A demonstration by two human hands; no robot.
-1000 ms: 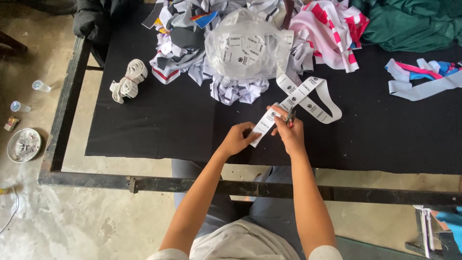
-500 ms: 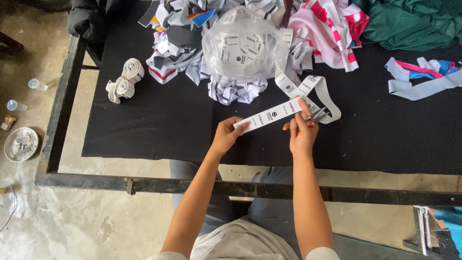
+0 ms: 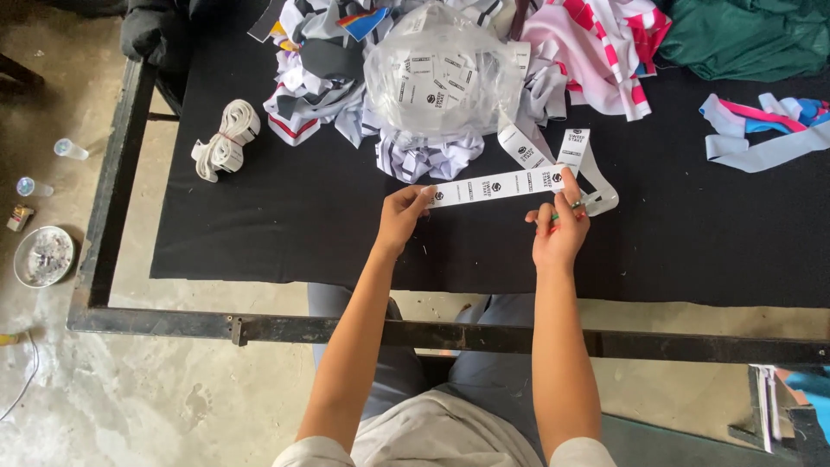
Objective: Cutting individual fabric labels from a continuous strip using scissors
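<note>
The label strip (image 3: 497, 186) is stretched flat above the middle of the black table (image 3: 259, 233). My left hand (image 3: 399, 218) pinches its near end, and my right hand (image 3: 560, 232) grips the other end together with small scissors (image 3: 581, 204). A plastic bag (image 3: 441, 73) sits behind, toward the far edge.

A black-topped counter (image 3: 259, 233) on a dark metal frame (image 3: 121, 173) carried the clutter. At its far edge a clear plastic bag (image 3: 441, 73) of small white tags sat on a heap of striped fabric scraps (image 3: 320, 86). To the right lay pink-and-white striped cloth (image 3: 596, 52), then green cloth (image 3: 743, 35) and grey, pink and blue strips (image 3: 761, 130). A bundle of white tape (image 3: 225, 138) lay at far left. On the concrete floor (image 3: 130, 398) stood a round metal dish (image 3: 43, 255) and two small bottles (image 3: 69, 149).
</note>
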